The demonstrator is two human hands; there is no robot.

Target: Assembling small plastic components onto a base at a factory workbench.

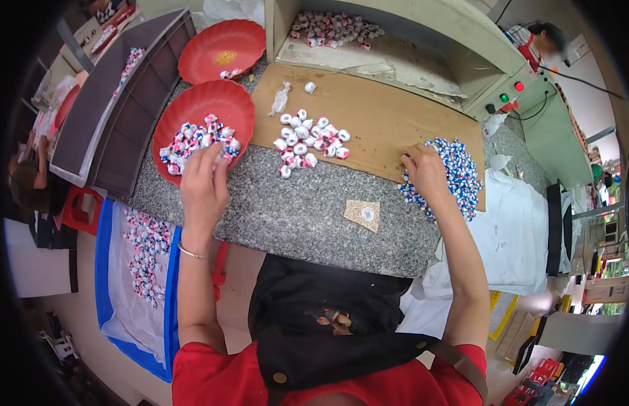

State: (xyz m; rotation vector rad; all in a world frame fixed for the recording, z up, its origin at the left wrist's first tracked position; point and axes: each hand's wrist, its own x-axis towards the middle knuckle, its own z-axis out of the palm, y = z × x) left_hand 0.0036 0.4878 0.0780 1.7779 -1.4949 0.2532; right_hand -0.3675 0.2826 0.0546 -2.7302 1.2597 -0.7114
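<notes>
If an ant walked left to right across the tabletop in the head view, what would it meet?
Grey plastic crate → nearer red scalloped bowl → cluster of round white-and-pink pieces → speckled tan patch → heap of small blue-and-white pieces.

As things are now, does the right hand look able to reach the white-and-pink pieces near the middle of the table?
Probably yes: the right hand is at the blue-and-white pile, and only flat cardboard shows between that hand and the white-and-pink pieces.
</notes>
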